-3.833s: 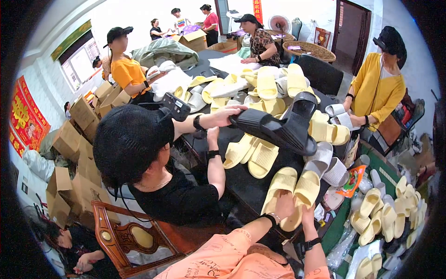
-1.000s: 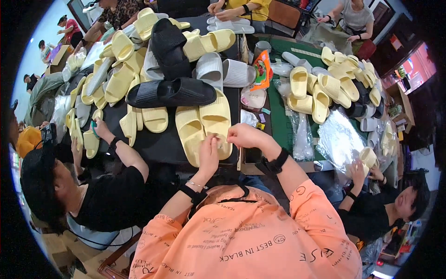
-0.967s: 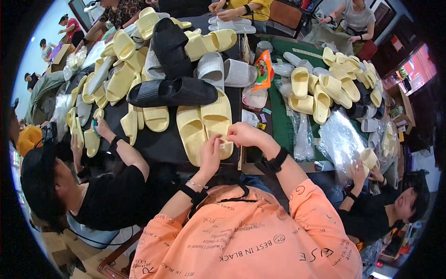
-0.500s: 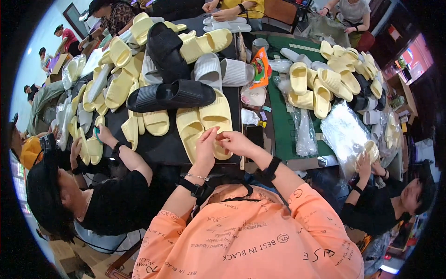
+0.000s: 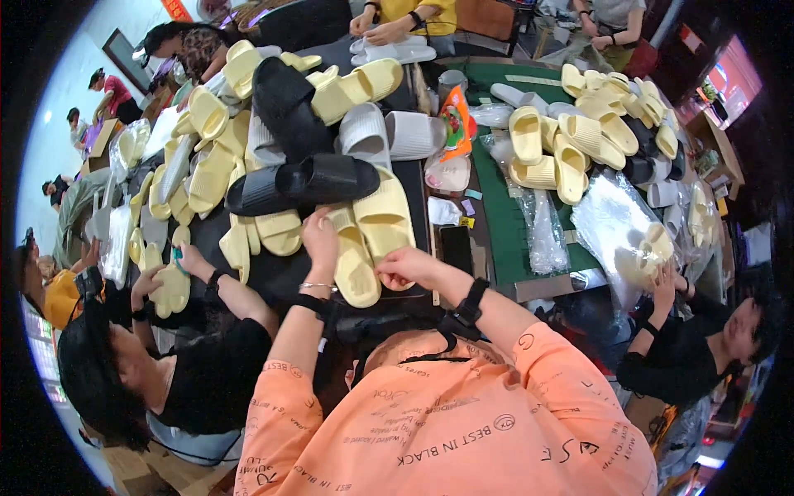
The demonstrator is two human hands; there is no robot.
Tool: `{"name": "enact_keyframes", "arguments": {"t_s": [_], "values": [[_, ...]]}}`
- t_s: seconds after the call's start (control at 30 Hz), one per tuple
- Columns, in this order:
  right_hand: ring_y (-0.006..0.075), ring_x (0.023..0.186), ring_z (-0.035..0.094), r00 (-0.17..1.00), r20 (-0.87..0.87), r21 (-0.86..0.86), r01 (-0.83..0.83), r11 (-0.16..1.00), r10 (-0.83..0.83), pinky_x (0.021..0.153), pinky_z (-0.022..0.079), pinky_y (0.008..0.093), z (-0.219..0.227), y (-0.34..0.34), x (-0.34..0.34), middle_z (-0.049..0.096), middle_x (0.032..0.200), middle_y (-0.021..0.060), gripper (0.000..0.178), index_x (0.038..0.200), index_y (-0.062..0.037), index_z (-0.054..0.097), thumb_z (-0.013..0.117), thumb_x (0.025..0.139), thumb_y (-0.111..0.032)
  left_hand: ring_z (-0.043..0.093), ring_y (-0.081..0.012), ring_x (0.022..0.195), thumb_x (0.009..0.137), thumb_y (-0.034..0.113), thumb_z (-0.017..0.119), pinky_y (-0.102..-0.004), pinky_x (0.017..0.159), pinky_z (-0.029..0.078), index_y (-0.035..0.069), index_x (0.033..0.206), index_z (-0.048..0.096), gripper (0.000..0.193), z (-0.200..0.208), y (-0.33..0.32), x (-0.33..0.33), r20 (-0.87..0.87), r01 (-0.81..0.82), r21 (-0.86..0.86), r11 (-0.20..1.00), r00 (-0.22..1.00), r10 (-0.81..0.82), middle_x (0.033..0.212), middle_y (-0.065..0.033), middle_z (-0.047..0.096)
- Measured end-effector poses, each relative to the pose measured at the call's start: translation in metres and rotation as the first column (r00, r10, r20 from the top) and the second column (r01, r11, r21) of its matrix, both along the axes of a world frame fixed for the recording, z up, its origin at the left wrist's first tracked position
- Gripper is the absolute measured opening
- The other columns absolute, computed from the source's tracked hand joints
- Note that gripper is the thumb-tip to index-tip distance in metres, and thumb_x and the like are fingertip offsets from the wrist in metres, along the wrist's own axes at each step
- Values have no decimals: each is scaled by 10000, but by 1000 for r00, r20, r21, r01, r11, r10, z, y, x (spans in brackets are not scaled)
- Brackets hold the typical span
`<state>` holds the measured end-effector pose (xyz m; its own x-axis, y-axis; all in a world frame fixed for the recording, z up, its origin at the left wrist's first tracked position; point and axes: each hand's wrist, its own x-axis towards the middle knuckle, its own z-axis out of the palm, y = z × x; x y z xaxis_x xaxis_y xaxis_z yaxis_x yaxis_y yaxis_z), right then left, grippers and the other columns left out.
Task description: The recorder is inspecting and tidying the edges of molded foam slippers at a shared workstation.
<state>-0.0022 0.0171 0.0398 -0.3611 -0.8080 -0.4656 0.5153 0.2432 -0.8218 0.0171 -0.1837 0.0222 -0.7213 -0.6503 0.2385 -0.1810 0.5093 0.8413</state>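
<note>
Two pale yellow slide slippers lie side by side in front of me, heels toward me: the left slipper (image 5: 356, 260) and the right slipper (image 5: 387, 215). My left hand (image 5: 320, 241) is closed at the left slipper's outer edge, by its strap, its fingertips partly hidden. At the right slipper's heel, my right hand (image 5: 409, 268) has its fingers pinched together; whatever is between them is too small to make out. A black slipper (image 5: 302, 183) lies across the toe side of the pair, with another black slipper (image 5: 289, 103) beyond it.
A heap of yellow slippers (image 5: 211, 186) fills the left, beside a co-worker's hand (image 5: 194, 263). Grey slippers (image 5: 413, 135) lie beyond the pair. To the right are a phone (image 5: 454, 250), an orange packet (image 5: 456, 124), a green mat (image 5: 509, 236) and clear plastic bags (image 5: 608, 227).
My hands have moved apart, the left one leftward to the slipper's outer edge. The left slipper's heel now sits nearer to me and is turned slightly.
</note>
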Motion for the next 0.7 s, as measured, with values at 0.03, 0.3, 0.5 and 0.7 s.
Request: {"name": "enact_keyframes", "arguments": {"t_s": [0.03, 0.3, 0.5, 0.7], "values": [[65, 480, 490, 999, -15, 36, -30, 999, 30, 419, 356, 200, -6, -4, 1, 551, 586, 10, 178, 784, -20, 597, 529, 824, -179, 556, -313, 849, 752, 61, 473, -350, 782, 422, -4, 892, 609, 205, -6, -12, -7, 39, -23, -15, 1000, 999, 24, 873, -187, 591], [120, 479, 476, 989, 29, -38, 149, 988, -148, 434, 391, 275, -53, -74, 12, 524, 582, 30, 179, 676, -65, 567, 481, 786, -177, 528, -396, 848, 873, 211, 412, -365, 705, 409, -73, 908, 542, 314, -44, -65, -43, 472, 513, -261, 818, 807, -355, 907, -267, 563], [156, 592, 509, 968, -3, 27, 252, 967, -252, 505, 409, 304, -62, -114, -3, 539, 692, 73, 106, 763, -52, 557, 517, 717, -139, 566, -345, 806, 847, 184, 394, -389, 708, 430, -35, 855, 555, 271, -101, -113, -86, 628, 672, -273, 688, 667, -401, 881, -240, 579], [189, 668, 517, 948, -186, 57, 272, 961, -258, 568, 412, 315, -62, -123, -5, 540, 778, 104, 203, 849, -37, 548, 549, 646, -56, 564, -317, 797, 841, 189, 358, -384, 686, 422, 15, 876, 566, 274, -64, -102, -74, 709, 874, -371, 313, 485, -513, 857, -220, 571]]}}
